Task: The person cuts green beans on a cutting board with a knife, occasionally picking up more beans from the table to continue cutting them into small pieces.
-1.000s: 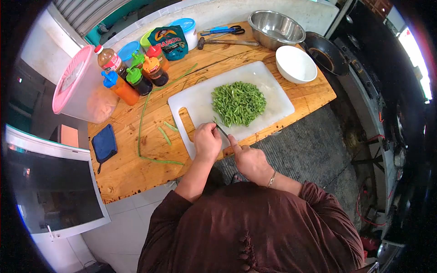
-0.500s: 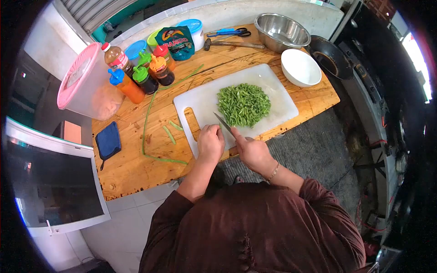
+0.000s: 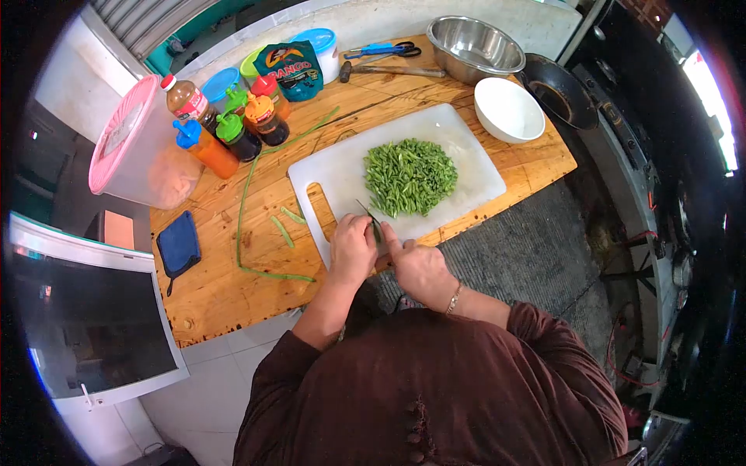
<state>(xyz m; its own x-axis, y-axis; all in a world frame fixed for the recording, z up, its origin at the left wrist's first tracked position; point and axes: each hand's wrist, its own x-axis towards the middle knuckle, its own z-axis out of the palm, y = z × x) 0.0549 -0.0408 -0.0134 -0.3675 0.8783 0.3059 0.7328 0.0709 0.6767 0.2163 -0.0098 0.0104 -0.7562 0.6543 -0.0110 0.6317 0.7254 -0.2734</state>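
A white cutting board with a handle slot lies on the wooden table, bearing a heap of chopped green beans. At the board's near edge, my right hand is closed around the handle of a knife. The blade points away from me, toward the left of the heap. My left hand sits right beside the blade, fingers curled and pressed together; what they pinch is hidden. One long green bean and two short pieces lie on the wood left of the board.
Sauce bottles, a teal pouch and lidded tubs stand at the back left, near a pink-lidded container. A blue cloth lies left. Behind are a hammer, scissors, steel bowl, white bowl and pan.
My right hand has shifted slightly left and down, turning the knife closer against my left fingers. The whole view has moved a little. The chopped heap looks the same.
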